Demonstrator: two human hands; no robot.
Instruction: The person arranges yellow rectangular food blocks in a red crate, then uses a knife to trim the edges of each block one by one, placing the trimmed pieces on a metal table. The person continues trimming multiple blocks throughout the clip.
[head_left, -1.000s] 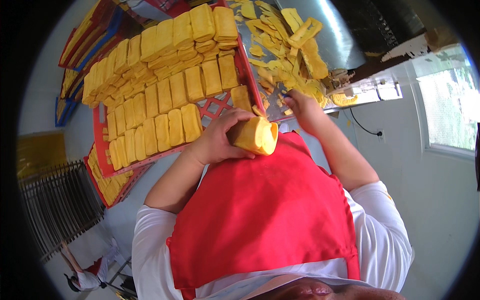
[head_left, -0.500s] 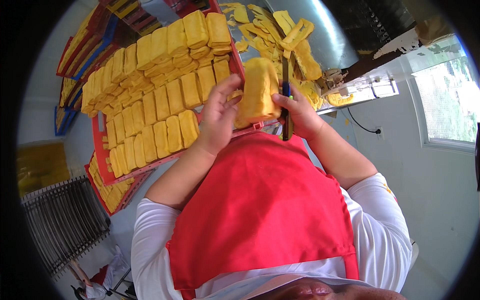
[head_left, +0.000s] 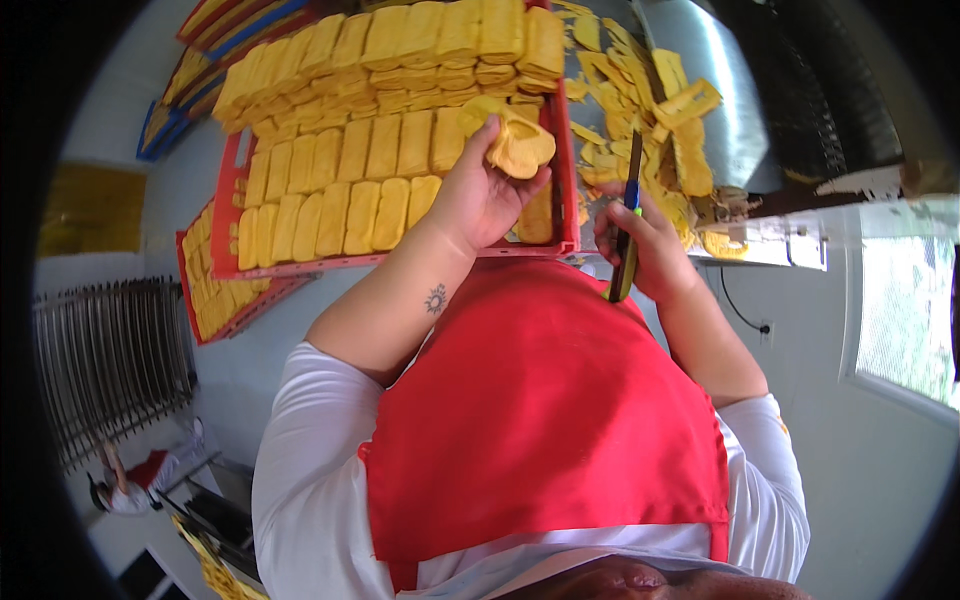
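Observation:
My left hand [head_left: 480, 195] holds a peeled yellow fruit piece [head_left: 518, 140] over the red crate [head_left: 560, 150], near its right end. The crate is packed with rows of several similar yellow pieces [head_left: 340, 190]. My right hand [head_left: 645, 245] is closed around a knife [head_left: 628, 225] with a green and dark handle, held upright just right of the crate. My red apron [head_left: 540, 420] fills the lower middle.
Yellow peel scraps [head_left: 650, 110] lie piled on a metal surface [head_left: 720, 90] to the right. More loaded red and blue crates [head_left: 215, 290] sit at the left. A metal rack [head_left: 100, 370] stands at far left, a window [head_left: 895, 310] at right. Another person [head_left: 140, 485] is at lower left.
My left hand has carried the yellow piece from in front of my chest up over the crate. My right hand has drawn back with the knife.

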